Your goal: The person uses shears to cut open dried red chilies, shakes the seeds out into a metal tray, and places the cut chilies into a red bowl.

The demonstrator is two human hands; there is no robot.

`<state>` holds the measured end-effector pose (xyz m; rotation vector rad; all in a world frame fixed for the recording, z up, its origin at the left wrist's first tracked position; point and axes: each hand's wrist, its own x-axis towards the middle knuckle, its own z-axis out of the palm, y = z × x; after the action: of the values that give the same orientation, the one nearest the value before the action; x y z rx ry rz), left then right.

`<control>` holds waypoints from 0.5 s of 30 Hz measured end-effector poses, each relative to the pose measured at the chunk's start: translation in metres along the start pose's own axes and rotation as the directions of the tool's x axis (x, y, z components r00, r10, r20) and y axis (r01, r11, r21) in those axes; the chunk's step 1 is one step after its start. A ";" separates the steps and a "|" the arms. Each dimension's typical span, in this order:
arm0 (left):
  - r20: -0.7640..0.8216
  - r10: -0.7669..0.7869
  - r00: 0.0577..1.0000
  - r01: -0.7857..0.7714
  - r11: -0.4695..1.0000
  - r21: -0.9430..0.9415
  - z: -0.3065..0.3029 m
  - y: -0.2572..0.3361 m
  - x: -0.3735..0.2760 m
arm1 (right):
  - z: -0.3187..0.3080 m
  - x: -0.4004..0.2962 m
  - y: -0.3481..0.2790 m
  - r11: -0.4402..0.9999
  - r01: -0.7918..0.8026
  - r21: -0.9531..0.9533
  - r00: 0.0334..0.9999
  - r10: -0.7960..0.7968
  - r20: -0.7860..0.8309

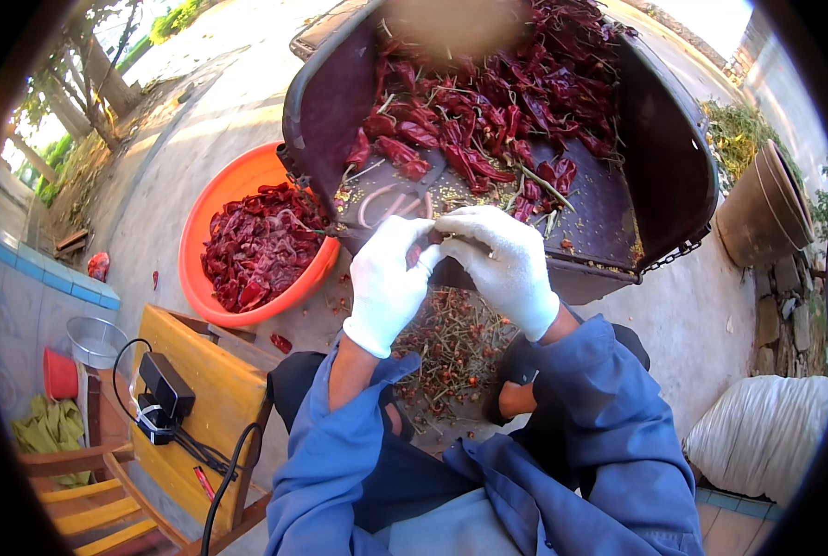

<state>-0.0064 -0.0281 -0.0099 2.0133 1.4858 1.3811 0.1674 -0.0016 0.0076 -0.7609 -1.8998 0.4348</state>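
In white gloves, my left hand [393,278] and my right hand [501,260] meet at the front edge of a dark cart bed [595,187]. Between their fingertips is a small dark red piece of dried chili [433,236], mostly hidden. A heap of dried red chilies [483,111] with stems fills the back of the bed. Scissors [403,201] with pinkish handles lie on the bed floor just beyond my left hand, among yellow seeds. On the left, an orange basin [198,257] holds chili pieces [261,250]. Cut stems [449,347] cover the ground between my feet.
A yellow wooden chair [212,375] bearing a black device [167,386] and cables stands at lower left. Behind it are a metal sieve [97,340] and a red container [61,374]. A large pot [765,208] and a white sack [762,431] are at right.
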 end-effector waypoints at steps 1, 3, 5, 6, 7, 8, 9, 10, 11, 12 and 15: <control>0.005 0.019 1.000 -0.019 1.000 -0.007 -0.001 0.001 0.001 | -0.001 -0.001 0.001 0.999 0.028 -0.037 1.000 -0.027 0.004; 0.011 0.055 0.998 -0.055 0.998 -0.019 -0.002 0.001 0.003 | -0.004 0.000 0.000 0.990 0.085 -0.109 0.996 -0.084 0.018; -0.012 0.106 0.994 -0.107 0.994 -0.035 -0.002 0.000 0.006 | -0.006 0.000 0.000 0.973 0.166 -0.159 0.986 -0.164 0.027; -0.023 0.130 0.991 -0.131 0.991 -0.041 -0.002 0.000 0.006 | -0.007 0.001 -0.002 0.964 0.187 -0.187 0.982 -0.182 0.048; 0.010 0.087 0.996 -0.086 0.994 -0.061 -0.002 -0.001 0.004 | -0.008 0.001 -0.003 0.954 0.209 -0.214 0.978 -0.199 0.069; 0.043 0.044 0.998 -0.041 0.996 -0.079 -0.001 -0.003 0.002 | -0.007 0.000 -0.003 0.956 0.195 -0.221 0.980 -0.181 0.078; 0.079 0.006 0.997 0.002 0.995 -0.098 0.000 -0.003 0.001 | -0.005 0.000 -0.002 0.957 0.180 -0.230 0.983 -0.164 0.086; 0.073 0.021 0.997 -0.017 0.998 -0.059 0.000 -0.004 0.000 | -0.003 0.000 -0.002 0.957 0.165 -0.239 0.985 -0.146 0.093; 0.067 0.038 0.997 -0.036 0.999 -0.021 0.001 -0.005 -0.001 | -0.001 -0.001 -0.003 0.969 0.113 -0.219 0.992 -0.097 0.082; 0.060 0.054 0.997 -0.055 0.998 0.020 0.000 -0.004 -0.002 | 0.002 -0.001 -0.005 0.979 0.064 -0.196 0.996 -0.050 0.072; 0.020 0.059 0.998 -0.059 0.998 0.028 0.000 -0.002 -0.004 | 0.003 0.000 -0.005 0.988 -0.151 0.032 0.987 0.149 0.058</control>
<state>-0.0071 -0.0308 -0.0133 2.0981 1.4573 1.3665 0.1627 -0.0052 0.0093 -0.8792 -1.8881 0.5876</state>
